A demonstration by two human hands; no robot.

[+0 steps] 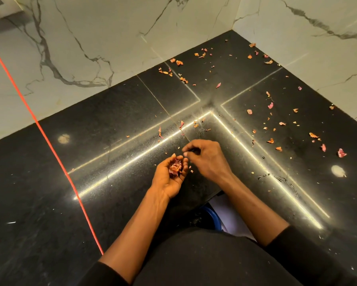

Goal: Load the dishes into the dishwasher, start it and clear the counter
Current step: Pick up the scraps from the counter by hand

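The polished black stone counter point(115, 129), an L-shaped corner top set against white grey-veined marble wall tiles point(86, 38), is littered with dry orange-pink onion-skin flakes point(272, 140). Most of the scraps lie beyond and to the right of the hands, spread toward the far corner and along the right-hand wall; a few sit just ahead of the fingertips, and tiny crumbs lie right beside the left hand's fingers. Bright strip-light reflections cross the stone in an angle, passing just in front of both hands, and two pale round smudges show on it, one well off to the left, one to the right.

The left hand point(170, 178) is turned palm up and cupped just above the counter, fingers curled loosely around a small heap of gathered pink and orange skins point(176, 167) resting in the palm. The right hand point(204, 157) is palm down, immediately beside and slightly ahead of the left, its wrist bent and its thumb and forefinger pinched together at the tips over the stone; whether a flake sits between them is too small to tell. Both forearms are bare, with black sleeves point(297, 240) pushed up near the elbows. A thin red-orange cord point(49, 141) runs diagonally across the counter well to the left of the left arm
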